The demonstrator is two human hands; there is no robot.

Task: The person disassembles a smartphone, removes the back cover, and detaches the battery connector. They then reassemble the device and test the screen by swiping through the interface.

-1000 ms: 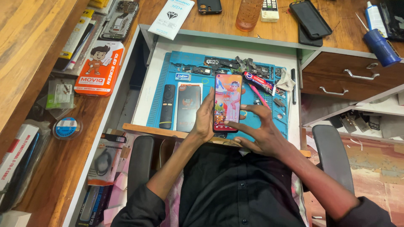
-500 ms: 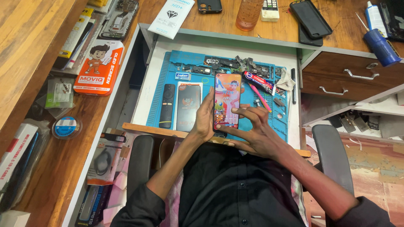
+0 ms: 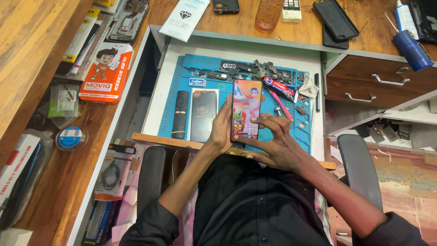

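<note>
A smartphone [image 3: 246, 105] with a lit, colourful screen is held upright over a blue work mat [image 3: 182, 77]. My left hand [image 3: 221, 128] grips its left edge and lower back. My right hand [image 3: 273, 141] is beside it on the right, fingers spread, with a fingertip touching the lower part of the screen. On the mat left of the phone lie a black remote [image 3: 180, 114] and a dark phone-sized panel [image 3: 203, 115].
Small parts, a tube [image 3: 279, 86] and a pink tool [image 3: 282, 105] lie on the mat. An orange box [image 3: 107, 73] sits left. Phones, a glass [image 3: 267, 14] and a blue bottle [image 3: 412, 45] stand on the wooden desk. Drawers [image 3: 378, 82] are right.
My right hand's fingers have shifted slightly on the lower screen; the phone and my left hand stay in place.
</note>
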